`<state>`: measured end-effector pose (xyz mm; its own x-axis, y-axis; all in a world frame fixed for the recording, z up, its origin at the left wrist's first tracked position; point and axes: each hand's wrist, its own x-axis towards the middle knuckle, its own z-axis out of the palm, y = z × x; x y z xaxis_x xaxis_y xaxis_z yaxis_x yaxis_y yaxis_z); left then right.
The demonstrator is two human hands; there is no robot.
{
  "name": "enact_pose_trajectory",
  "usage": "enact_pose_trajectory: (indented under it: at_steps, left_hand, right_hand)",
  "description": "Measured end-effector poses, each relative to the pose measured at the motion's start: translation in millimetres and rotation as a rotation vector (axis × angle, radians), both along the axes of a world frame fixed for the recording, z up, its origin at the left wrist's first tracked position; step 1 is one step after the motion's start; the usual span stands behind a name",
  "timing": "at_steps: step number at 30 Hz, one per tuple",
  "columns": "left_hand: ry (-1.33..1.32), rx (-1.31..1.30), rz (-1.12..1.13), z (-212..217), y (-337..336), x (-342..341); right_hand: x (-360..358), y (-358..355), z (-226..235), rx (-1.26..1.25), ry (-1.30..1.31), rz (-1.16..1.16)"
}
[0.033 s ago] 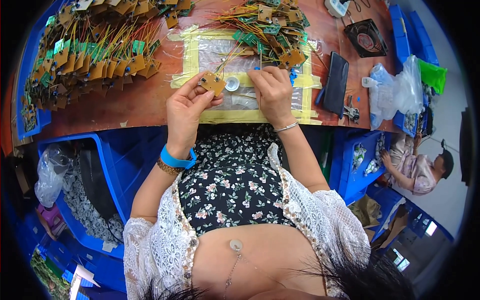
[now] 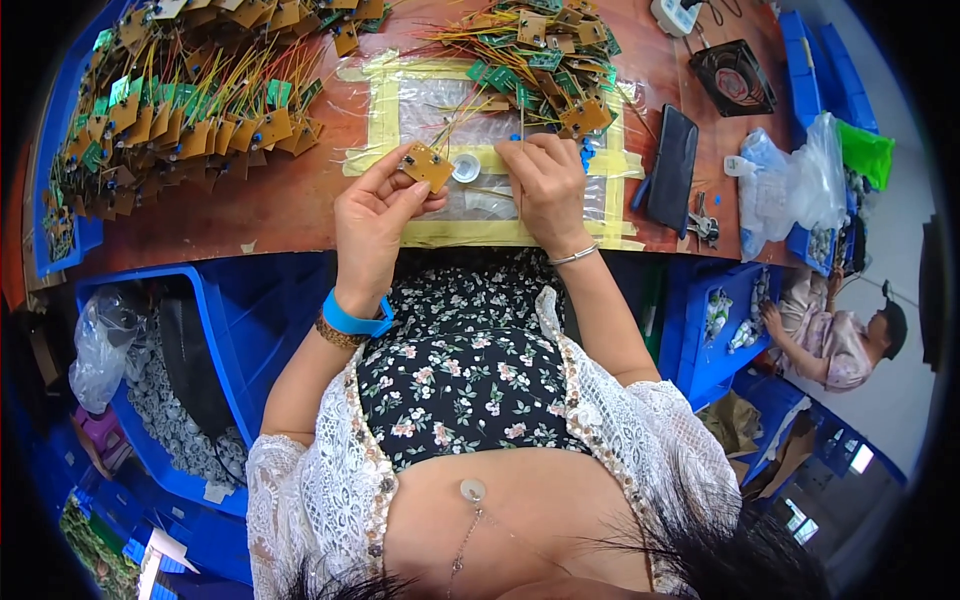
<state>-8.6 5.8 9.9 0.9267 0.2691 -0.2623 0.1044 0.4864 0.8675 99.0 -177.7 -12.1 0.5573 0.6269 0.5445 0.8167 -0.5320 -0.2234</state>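
pinching a small tan circuit board between thumb and fingertips, the left hand is holding it just above the workbench, fingers closed snug on its lower edge. right hand is curling down next to it with fingertips pressed together over thin wires, though i can't tell if it's actually gripping one or just steadying things (the fingers are hiding the contact).

going big to small from there: the reddish-brown workbench is taking up the whole top of the view, with blue bins sitting under and beside it. a huge heap of tan and green boards with yellow wires is piling up on the left, and a smaller tangle of boards is sitting at the top right, just beyond the hands. a clear plastic sheet taped down with yellow tape is marking the work patch. a dark flat phone-like slab is lying to the right of it, and a little white round cap is sitting between the hands, just beside the held board.

progress-wise i'm guessing plenty is done if the left heap is the finished lot, with the smaller pile left to go, but which pile is which isn't something i can confirm.
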Motion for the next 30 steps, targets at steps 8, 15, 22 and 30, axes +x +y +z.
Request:
enact_pose_trajectory:
  at_steps: [8, 15, 22, 30]
  left_hand:
    - [-0.037, 0.098, 0.015, -7.1, -5.4, 2.6]
    - [-0.051, 0.094, -0.055, -0.5, -13.3, 1.1]
    - [-0.023, 0.001, -0.052, -3.1, -11.6, 0.1]
    - [-0.033, 0.03, -0.071, -1.6, -12.2, -0.5]
  right_hand:
    - [-16.3, 12.6, 23.1, 0.212, 0.096, 0.017]
    - [-30.7, 38.4, 36.2, 0.421, 0.395, 0.079]
    - [-36.8, 38.8, 32.6, 0.456, 0.385, 0.019]
    - [-35.2, 37.7, 35.6, 0.364, 0.259, 0.056]
